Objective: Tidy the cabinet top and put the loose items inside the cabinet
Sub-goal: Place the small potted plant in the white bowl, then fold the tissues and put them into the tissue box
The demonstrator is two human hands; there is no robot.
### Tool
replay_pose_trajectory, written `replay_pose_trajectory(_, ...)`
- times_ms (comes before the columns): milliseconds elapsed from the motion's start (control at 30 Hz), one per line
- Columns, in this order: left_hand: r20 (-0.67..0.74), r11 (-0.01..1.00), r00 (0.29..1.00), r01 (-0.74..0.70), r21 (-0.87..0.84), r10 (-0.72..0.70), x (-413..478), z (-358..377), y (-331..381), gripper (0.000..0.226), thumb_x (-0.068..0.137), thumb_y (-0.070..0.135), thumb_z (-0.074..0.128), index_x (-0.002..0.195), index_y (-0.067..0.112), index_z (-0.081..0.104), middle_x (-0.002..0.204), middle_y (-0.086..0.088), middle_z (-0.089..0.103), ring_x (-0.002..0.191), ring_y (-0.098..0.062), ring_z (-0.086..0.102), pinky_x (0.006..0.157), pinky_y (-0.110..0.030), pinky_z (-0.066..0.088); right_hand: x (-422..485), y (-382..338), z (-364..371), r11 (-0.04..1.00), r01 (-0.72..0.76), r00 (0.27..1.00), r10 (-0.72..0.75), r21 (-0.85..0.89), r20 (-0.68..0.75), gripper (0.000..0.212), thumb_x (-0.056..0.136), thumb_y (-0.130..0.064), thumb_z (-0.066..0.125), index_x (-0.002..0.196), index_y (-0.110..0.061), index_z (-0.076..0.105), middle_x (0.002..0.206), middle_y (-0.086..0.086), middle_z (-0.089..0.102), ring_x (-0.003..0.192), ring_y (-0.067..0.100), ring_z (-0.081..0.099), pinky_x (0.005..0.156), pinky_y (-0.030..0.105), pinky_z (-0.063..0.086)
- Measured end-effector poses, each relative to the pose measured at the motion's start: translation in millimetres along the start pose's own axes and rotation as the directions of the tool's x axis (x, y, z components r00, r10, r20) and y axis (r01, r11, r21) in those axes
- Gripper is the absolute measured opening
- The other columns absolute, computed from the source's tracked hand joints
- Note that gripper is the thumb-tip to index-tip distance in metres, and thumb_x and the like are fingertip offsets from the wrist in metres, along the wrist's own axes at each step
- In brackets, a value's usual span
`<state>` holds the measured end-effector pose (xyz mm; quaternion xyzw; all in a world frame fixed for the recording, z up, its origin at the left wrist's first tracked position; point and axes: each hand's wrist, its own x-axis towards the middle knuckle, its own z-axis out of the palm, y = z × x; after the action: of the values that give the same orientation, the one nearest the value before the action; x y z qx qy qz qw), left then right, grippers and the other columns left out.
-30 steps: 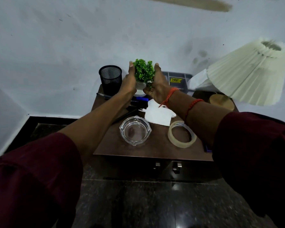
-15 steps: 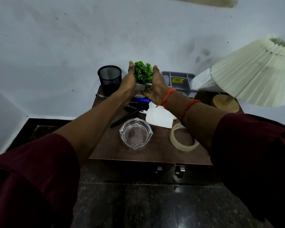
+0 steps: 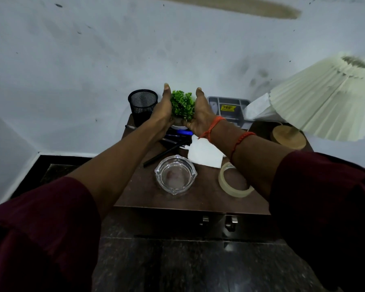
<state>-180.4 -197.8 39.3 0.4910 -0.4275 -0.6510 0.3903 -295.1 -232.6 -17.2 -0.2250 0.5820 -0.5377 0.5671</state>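
At the cabinet top's (image 3: 139, 190) back edge, left hand (image 3: 161, 111) and right hand (image 3: 200, 116) cup the small potted plant (image 3: 182, 105) between flat palms (thumbs raised), foliage pointing upward, pot upright.

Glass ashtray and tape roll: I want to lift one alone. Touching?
Apart. The head view shows bare cabinet top between the glass ashtray and the tape roll.
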Motion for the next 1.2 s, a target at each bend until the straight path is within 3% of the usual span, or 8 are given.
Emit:
replay_pose_trajectory(167,-0.019,1.000,1.000,0.011,-0.009,-0.011,-19,-3,1,0.072,0.096,0.062,0.029,0.146,0.011,0.036,0.149,-0.009,0.044,0.125,-0.023,0.052,0.095,-0.033,0.043,-84,-31,8,0.999,-0.030,1.000,0.030,0.027,0.006,0.079,0.092,-0.069,0.030,0.154,-0.019,0.023,0.160,0.010,0.022,0.145,0.030,0.030,0.111,0.045,0.039)
replay_pose_trajectory(433,-0.031,0.997,0.997,0.069,-0.038,-0.070,-60,1,-4,0.072,0.096,0.062,0.029,0.145,0.010,0.038,0.146,-0.016,0.046,0.124,-0.028,0.051,0.079,-0.028,0.046,-141,-45,-21,0.994,-0.040,0.997,0.033,0.102,0.064,0.076,0.097,-0.061,0.030,0.154,-0.012,0.017,0.159,0.017,0.024,0.144,0.032,0.031,0.111,0.038,0.036)
replay_pose_trajectory(500,-0.029,0.997,0.997,0.066,-0.040,-0.067,-67,0,-4,0.073,0.095,0.063,0.028,0.145,0.011,0.038,0.148,-0.015,0.045,0.132,-0.028,0.046,0.090,-0.031,0.045,-151,-42,-30,0.994,-0.024,0.998,0.017,0.106,0.068,0.075,0.097,-0.060,0.030,0.155,-0.014,0.017,0.156,0.018,0.029,0.142,0.032,0.033,0.112,0.038,0.034)
replay_pose_trajectory(600,-0.028,0.997,0.998,0.060,-0.038,-0.061,-81,-2,-2,0.074,0.095,0.063,0.026,0.146,0.012,0.036,0.150,-0.014,0.042,0.139,-0.028,0.040,0.109,-0.037,0.035,-159,-38,-41,0.995,-0.026,0.999,0.021,0.094,0.050,0.080,0.095,-0.064,0.032,0.155,-0.014,0.015,0.137,0.019,0.047,0.125,0.029,0.048,0.112,0.039,0.034)
replay_pose_trajectory(733,-0.035,0.998,0.998,0.046,-0.034,-0.047,-96,-3,-1,0.068,0.096,0.062,0.027,0.143,0.014,0.040,0.130,-0.012,0.055,0.128,-0.028,0.048,0.098,-0.033,0.038,-171,-35,-52,0.996,-0.022,0.999,0.024,0.085,-0.021,0.082,0.092,-0.067,0.035,0.153,-0.013,0.023,0.085,0.006,0.043,0.076,0.018,0.045,0.082,0.033,0.046)
replay_pose_trajectory(833,-0.014,0.998,0.998,0.055,-0.019,-0.055,-105,-4,0,0.049,0.093,0.067,0.028,0.088,0.024,0.051,0.075,-0.001,0.042,0.072,-0.016,0.046,0.068,-0.028,0.039,-179,-32,-60,0.996,-0.031,0.999,0.030,0.084,0.011,0.081,0.094,-0.066,0.033,0.152,-0.010,0.026,0.131,0.015,0.049,0.119,0.029,0.050,0.096,0.035,0.044)
replay_pose_trajectory(900,-0.015,0.999,0.999,0.049,-0.010,-0.049,-108,-3,-1,0.049,0.093,0.067,0.029,0.070,0.026,0.041,0.068,0.002,0.032,0.059,-0.011,0.031,0.056,-0.025,0.028,-184,-32,-65,0.994,-0.045,0.999,0.045,0.095,0.009,0.081,0.095,-0.064,0.032,0.153,-0.008,0.024,0.159,0.018,0.022,0.146,0.032,0.026,0.110,0.038,0.035)
replay_pose_trajectory(1200,0.019,0.995,0.999,0.037,0.095,-0.039,-97,4,-19,0.050,0.094,0.065,0.030,0.068,0.023,0.039,0.067,0.000,0.033,0.059,-0.011,0.031,0.056,-0.024,0.027,-179,-25,-80,0.966,0.017,0.989,-0.055,-0.257,-0.139,0.079,0.093,-0.066,0.031,0.131,-0.001,0.053,0.139,0.028,0.050,0.127,0.040,0.051,0.108,0.047,0.043)
